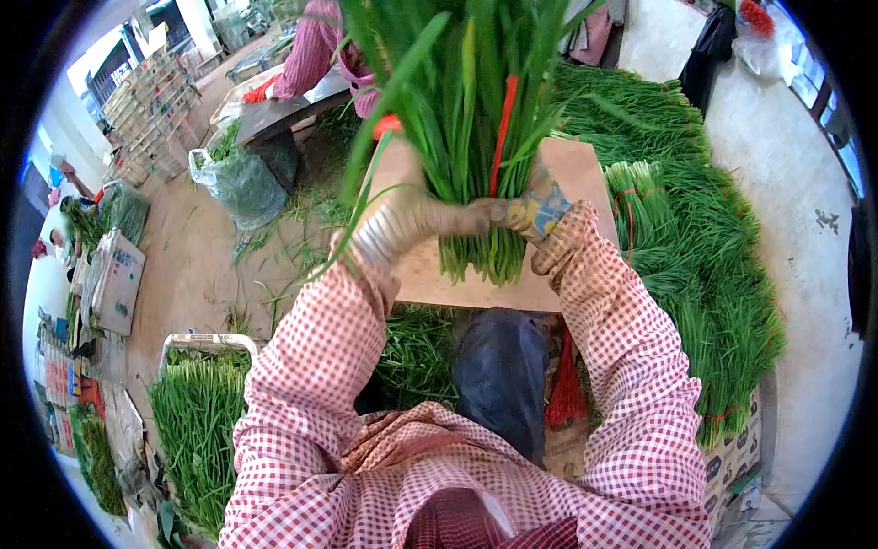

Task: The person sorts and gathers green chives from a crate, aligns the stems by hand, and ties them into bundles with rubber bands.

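Upright over a brown board (416, 279) stands a thick bunch of Chinese chives (462, 128), cut stem ends down and green leaves rising out of the top of the view. My left hand (407, 220), in a pale glove smeared by motion, closes round its lower part from the left. From the other side my right hand (535, 209), in a yellow and blue patterned glove, grips the same stems. The fingers of both hands meet in front. Along the leaves, above my right hand, runs a red tie (503, 133).
Tied chive bunches (640, 201) and a long heap of chives (722, 274) lie on the right. Red ties (567, 384) hang below the board. Loose chives fill a white-framed container (206, 343) at left. Ahead, a co-worker's sleeve (306, 55) reaches over another table (293, 114), near a plastic bag (240, 188).
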`<action>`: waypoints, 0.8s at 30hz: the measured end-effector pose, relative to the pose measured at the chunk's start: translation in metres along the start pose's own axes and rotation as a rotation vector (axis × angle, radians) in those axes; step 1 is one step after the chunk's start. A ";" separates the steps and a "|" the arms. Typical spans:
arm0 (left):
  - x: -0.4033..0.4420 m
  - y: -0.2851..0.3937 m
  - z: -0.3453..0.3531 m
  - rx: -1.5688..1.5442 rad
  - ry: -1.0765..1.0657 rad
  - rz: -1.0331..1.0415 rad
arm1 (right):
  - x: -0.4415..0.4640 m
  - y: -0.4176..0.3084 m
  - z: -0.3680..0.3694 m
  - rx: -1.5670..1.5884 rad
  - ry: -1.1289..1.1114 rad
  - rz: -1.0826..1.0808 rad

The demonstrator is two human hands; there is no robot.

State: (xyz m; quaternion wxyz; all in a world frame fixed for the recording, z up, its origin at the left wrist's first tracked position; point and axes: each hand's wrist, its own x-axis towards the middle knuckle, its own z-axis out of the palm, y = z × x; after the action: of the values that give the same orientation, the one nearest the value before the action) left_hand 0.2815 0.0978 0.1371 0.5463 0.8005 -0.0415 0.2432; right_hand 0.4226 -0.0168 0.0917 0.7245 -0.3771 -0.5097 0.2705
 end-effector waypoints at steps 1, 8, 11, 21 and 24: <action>0.008 0.004 -0.002 -0.260 -0.076 -0.166 | -0.002 0.008 -0.011 -0.004 0.003 -0.003; 0.030 -0.036 0.018 -0.276 0.148 0.020 | 0.006 0.019 -0.022 -0.054 -0.116 -0.150; 0.052 -0.046 0.019 -0.266 0.263 -0.032 | 0.018 0.015 -0.024 -0.057 -0.023 -0.186; 0.052 -0.049 0.058 -0.532 0.221 -0.121 | -0.025 0.033 -0.080 -0.523 0.306 0.328; 0.048 -0.071 0.063 -0.618 0.240 -0.222 | -0.027 0.042 -0.068 -0.646 0.263 0.403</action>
State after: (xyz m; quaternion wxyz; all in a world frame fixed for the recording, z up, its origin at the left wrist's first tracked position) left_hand 0.3690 0.0790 0.0795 0.7869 0.5627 0.0387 0.2505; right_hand 0.4777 -0.0321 0.0295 0.5601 -0.7091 -0.3874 0.1826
